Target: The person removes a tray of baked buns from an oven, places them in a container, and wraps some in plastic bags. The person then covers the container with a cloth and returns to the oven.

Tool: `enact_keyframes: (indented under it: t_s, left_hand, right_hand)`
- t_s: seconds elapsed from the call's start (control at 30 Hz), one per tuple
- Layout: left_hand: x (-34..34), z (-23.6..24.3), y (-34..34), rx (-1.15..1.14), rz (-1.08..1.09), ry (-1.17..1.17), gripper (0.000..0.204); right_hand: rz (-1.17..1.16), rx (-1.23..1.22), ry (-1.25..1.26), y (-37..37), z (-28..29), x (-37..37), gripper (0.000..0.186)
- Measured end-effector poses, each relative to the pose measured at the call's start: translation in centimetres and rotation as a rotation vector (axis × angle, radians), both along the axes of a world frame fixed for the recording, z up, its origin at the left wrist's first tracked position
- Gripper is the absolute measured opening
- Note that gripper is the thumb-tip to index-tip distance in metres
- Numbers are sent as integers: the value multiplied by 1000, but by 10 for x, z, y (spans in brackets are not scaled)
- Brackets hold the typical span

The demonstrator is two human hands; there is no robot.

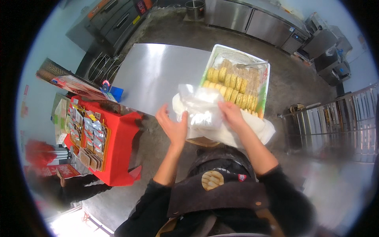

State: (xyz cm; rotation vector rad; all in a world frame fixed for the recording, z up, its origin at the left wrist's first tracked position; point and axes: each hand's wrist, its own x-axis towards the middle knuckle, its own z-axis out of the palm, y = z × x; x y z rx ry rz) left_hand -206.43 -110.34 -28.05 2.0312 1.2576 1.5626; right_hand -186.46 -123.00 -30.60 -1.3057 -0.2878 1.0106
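Stainless-steel cabinets (pixel 270 29) line the far side of a kitchen with a grey floor, where a person in a dark apron (pixel 221 199) and black sleeves works at a metal tabletop (pixel 158 71) with 2 bare hands. Between them, in front of the chest and at the near edge of the tabletop, is a clear plastic bag (pixel 204 119). The right hand (pixel 233 115) has its grip pinched on the bag's right edge. The left hand (pixel 173 128) is at the opposite side, its grip spread with the thumb against the bag; whether it is holding on cannot be told.

White cloth (pixel 258 128) lies under and to the right of the bag, along the near edge of a white-rimmed box (pixel 268 75). Rows of round yellow pastries (pixel 233 82) stand on edge in the box, near a metal utensil (pixel 252 64). At left, silver packets (pixel 94 132) lie on a red-draped tabletop (pixel 122 150), near the dark sleeve (pixel 89 187) of 1 other person. Metal racking (pixel 335 122) stands at right.
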Motion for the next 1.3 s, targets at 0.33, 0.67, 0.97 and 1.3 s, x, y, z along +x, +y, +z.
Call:
enact_keyframes:
  t_s: [0.33, 0.67, 0.97, 1.3]
  left_hand:
    - [149, 12, -118, -1087, -725, -350, 8]
    - [345, 18, -210, -1411, -634, -945, 13]
    - [394, 53, -304, -1180, -506, -985, 15]
    - [274, -4, -372, -1192, -103, -165, 11]
  right_hand:
    - [-10, -252, -428, -80, 50, 83, 29]
    - [496, -463, -1040, -220, 18, 355, 24]
    - [254, 338, -1339, -236, 52, 405, 26]
    - [886, 207, 542, -352, 40, 391, 24]
